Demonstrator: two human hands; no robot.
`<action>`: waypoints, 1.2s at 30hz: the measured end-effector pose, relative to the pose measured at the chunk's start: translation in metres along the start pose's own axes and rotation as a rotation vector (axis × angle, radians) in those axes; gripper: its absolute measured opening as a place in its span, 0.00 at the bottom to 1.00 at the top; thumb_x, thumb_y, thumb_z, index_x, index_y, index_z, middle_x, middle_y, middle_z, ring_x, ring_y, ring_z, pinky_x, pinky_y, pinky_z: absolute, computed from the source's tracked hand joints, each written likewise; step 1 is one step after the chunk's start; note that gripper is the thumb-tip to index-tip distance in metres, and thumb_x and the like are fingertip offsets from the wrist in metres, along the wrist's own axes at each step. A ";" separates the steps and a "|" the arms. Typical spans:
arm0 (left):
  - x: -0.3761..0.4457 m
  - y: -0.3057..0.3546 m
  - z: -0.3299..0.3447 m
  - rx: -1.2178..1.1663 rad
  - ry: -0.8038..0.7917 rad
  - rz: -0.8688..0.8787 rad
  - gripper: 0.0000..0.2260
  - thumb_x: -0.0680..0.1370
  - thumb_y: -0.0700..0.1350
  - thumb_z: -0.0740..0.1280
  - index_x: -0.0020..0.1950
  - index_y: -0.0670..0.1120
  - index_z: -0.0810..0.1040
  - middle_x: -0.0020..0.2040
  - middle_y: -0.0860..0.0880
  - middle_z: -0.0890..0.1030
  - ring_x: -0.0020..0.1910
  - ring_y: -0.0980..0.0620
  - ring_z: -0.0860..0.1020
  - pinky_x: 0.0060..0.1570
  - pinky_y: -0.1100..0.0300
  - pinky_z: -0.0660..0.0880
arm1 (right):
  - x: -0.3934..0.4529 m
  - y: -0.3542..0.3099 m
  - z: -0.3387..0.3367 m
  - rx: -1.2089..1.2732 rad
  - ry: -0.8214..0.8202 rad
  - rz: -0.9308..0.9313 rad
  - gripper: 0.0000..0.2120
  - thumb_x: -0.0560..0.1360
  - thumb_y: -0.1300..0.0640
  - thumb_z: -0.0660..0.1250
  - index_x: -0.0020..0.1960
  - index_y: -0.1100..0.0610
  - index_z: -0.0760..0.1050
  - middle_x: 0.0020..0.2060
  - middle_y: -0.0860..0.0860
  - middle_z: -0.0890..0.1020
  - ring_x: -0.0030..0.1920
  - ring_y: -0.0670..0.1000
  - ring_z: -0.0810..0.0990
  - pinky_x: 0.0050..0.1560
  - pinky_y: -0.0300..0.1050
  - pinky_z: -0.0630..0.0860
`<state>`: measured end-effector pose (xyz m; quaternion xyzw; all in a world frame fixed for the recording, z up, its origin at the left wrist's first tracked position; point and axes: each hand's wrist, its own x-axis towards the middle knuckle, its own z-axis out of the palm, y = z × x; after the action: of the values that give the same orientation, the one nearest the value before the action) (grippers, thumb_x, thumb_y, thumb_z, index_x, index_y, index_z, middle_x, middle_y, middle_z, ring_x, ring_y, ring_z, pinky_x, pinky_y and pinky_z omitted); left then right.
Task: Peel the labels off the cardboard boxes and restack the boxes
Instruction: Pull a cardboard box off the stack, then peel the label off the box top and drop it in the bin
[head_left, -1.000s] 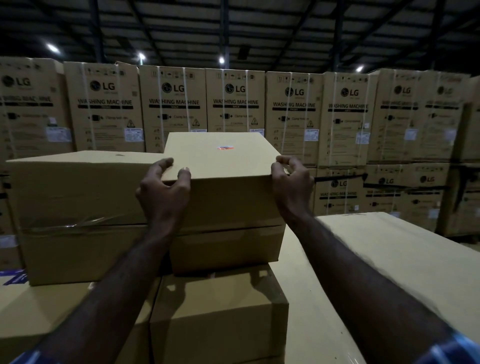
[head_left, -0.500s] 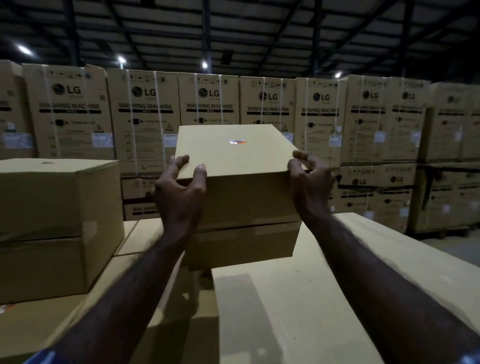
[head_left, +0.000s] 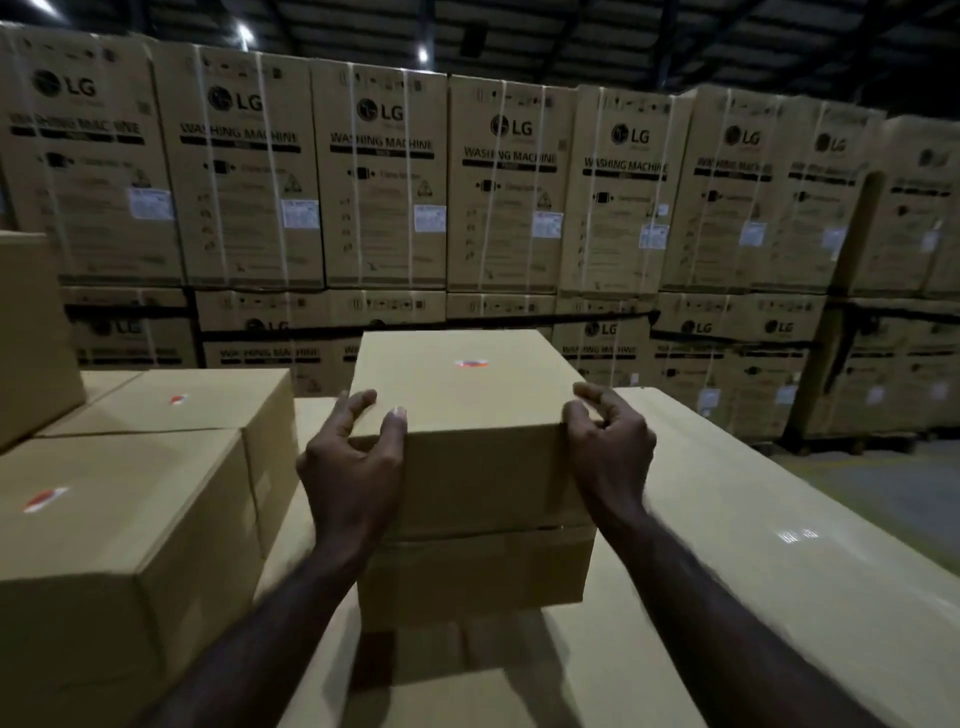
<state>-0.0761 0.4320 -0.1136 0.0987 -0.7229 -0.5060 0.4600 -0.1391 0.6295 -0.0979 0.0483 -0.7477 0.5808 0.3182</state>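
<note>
Now both hands, left hand (head_left: 358, 462) and right hand (head_left: 610, 452), clamp curled fingers on the smooth rectangular cardboard box (head_left: 467, 415).

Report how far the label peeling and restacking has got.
Done: nothing plainly finished. In hand: the left hand and right hand grip the carried box by its near top corners above a large carton. Left: its sticker and the stickers on the left boxes remain.
</note>
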 end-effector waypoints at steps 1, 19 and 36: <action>-0.011 -0.002 0.007 0.011 -0.014 -0.019 0.22 0.74 0.55 0.68 0.65 0.48 0.77 0.67 0.46 0.76 0.64 0.47 0.76 0.59 0.44 0.76 | 0.000 0.012 -0.008 -0.014 -0.010 0.015 0.18 0.73 0.53 0.66 0.62 0.55 0.79 0.56 0.52 0.83 0.51 0.51 0.80 0.54 0.48 0.78; -0.104 -0.042 0.043 0.120 -0.133 -0.156 0.16 0.76 0.44 0.72 0.63 0.47 0.79 0.71 0.46 0.72 0.65 0.57 0.70 0.54 0.67 0.69 | -0.041 0.102 -0.055 -0.120 -0.115 0.136 0.21 0.69 0.51 0.65 0.61 0.54 0.80 0.60 0.49 0.81 0.56 0.53 0.81 0.55 0.51 0.80; -0.021 -0.045 0.075 0.878 -0.857 0.116 0.31 0.80 0.61 0.53 0.78 0.48 0.55 0.80 0.44 0.51 0.78 0.44 0.47 0.75 0.43 0.46 | 0.021 0.068 -0.011 -0.882 -0.735 -0.214 0.22 0.78 0.46 0.63 0.68 0.55 0.74 0.68 0.54 0.74 0.68 0.57 0.69 0.63 0.50 0.69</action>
<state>-0.1363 0.4718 -0.1674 0.0273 -0.9885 -0.1301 0.0720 -0.1812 0.6673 -0.1426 0.1849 -0.9712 0.1242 0.0846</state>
